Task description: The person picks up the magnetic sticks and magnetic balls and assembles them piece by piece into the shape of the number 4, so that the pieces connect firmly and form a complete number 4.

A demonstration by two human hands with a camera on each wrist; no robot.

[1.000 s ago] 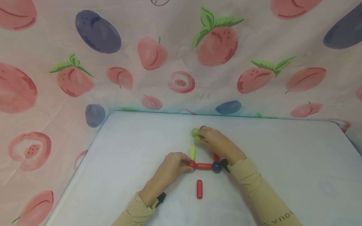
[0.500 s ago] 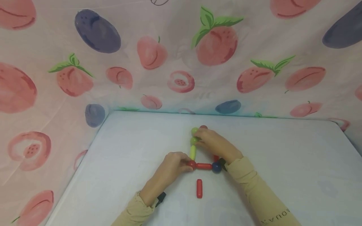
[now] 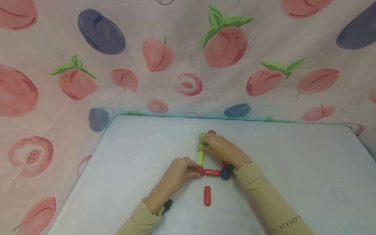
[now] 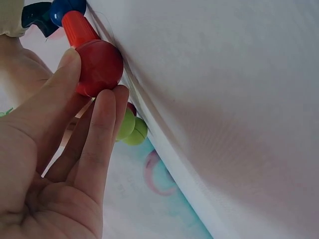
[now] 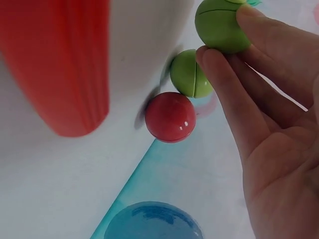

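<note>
My left hand (image 3: 177, 174) pinches a red ball (image 4: 101, 68) between thumb and fingertips. From that ball a red rod (image 3: 212, 173) runs right to a blue ball (image 3: 225, 174), and a yellow-green rod (image 3: 200, 158) runs away toward the back. At the rod's far end my right hand (image 3: 221, 147) pinches a green ball (image 5: 223, 26). Just beyond it on the table lie a second green ball (image 5: 191, 74) and another red ball (image 5: 170, 117), side by side. A second red rod (image 3: 224, 164) extends back from the blue ball, partly hidden under the right wrist.
A loose red rod (image 3: 207, 195) lies on the white table (image 3: 141, 140), nearer the person than the joined pieces. Behind the table's back edge hangs a fruit-printed cloth (image 3: 164, 26), which also covers the left side. Dark straps (image 3: 167, 205) sit at the wrists.
My right hand has moved slightly left and toward the person, bringing its green ball onto the end of the yellow-green rod. The left hand stays on the red ball.
</note>
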